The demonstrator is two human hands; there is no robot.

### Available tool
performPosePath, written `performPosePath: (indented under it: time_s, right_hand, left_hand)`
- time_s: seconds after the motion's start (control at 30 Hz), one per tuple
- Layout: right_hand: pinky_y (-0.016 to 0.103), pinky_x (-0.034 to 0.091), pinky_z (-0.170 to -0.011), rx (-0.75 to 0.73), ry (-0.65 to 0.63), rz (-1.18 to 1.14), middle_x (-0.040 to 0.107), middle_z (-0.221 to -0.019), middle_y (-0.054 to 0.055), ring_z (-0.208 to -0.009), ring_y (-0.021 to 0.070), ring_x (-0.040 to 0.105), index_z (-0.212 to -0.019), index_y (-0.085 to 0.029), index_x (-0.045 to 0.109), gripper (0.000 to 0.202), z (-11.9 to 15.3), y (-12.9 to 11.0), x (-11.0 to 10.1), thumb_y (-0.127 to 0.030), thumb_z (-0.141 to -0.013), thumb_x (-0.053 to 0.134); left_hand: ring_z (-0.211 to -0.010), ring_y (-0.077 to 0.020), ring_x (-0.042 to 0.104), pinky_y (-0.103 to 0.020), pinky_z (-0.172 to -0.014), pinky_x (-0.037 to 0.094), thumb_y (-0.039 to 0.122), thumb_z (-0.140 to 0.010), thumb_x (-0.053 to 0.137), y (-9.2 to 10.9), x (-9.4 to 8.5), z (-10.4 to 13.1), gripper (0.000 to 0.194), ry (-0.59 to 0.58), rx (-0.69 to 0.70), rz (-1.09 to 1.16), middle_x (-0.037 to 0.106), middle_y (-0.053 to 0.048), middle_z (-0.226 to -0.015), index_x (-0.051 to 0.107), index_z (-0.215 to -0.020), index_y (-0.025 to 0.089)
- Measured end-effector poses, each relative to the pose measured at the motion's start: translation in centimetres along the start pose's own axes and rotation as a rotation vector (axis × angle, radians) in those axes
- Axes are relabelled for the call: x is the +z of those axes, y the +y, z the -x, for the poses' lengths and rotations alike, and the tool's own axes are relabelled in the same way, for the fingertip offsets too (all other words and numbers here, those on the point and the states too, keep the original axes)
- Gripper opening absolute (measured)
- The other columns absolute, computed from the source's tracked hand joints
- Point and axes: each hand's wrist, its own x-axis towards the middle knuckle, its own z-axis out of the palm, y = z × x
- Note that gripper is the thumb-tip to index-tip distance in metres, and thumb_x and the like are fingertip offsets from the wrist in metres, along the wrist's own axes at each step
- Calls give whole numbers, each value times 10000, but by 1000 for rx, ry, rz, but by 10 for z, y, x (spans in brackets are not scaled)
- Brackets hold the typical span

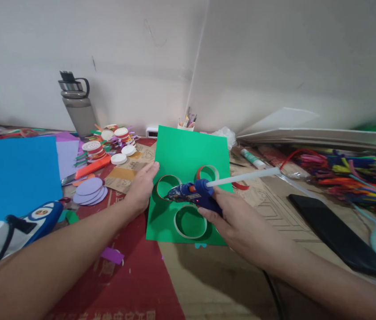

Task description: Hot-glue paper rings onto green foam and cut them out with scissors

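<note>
Pointing left — long axis crosswise — the glue gun [203,190] is clamped in right-hand fingers [211,215].

Soft, rather dim light leaves the wall [134,53] grey and duller toward the upper right corner. The green sheet [191,146] at centre glows strongest near its top; around the rings [191,237] it darkens with shadow. A broad, soft-edged shadow covers the cardboard [207,284] at lower centre, and the bottle [78,111] at upper left throws a faint one rightward. Wide-angle distortion tilts the bottle and stretches the phone [337,235] at right. The pipe cleaners [347,178] by the right edge are smeared, and fine detail is soft throughout.
</note>
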Motion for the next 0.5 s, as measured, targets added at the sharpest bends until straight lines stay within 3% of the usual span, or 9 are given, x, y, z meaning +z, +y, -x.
performPosePath:
  time_s: [0.13,0.37,0.5]
  right_hand:
    - [379,524,-696,22,-1,-11,702,-918,104,-836,260,663,-1104,-201,597,217,-5,-2,8,-234,-907,513]
    - [487,508,-871,-28,64,91,679,-1093,158,-1014,309,627,-1111,-160,593,232,-8,0,18,-261,-933,485]
    - [451,514,-830,-70,94,118,679,-1052,133,-979,293,635,-1107,-181,602,222,-9,1,19,-224,-931,475]
  left_hand:
    - [-1086,-220,648,-358,-984,499,341,-892,571,2,5,0,232,-11,-37,99,728,-54,-1132,703,-1018,198]
    - [-1076,-225,649,-356,-975,500,336,-875,583,7,6,3,240,-78,-29,92,736,-53,-1115,711,-1014,187]
    - [-1083,-232,645,-367,-987,492,383,-845,617,5,4,2,272,-64,-31,56,737,-55,-1118,718,-1009,191]
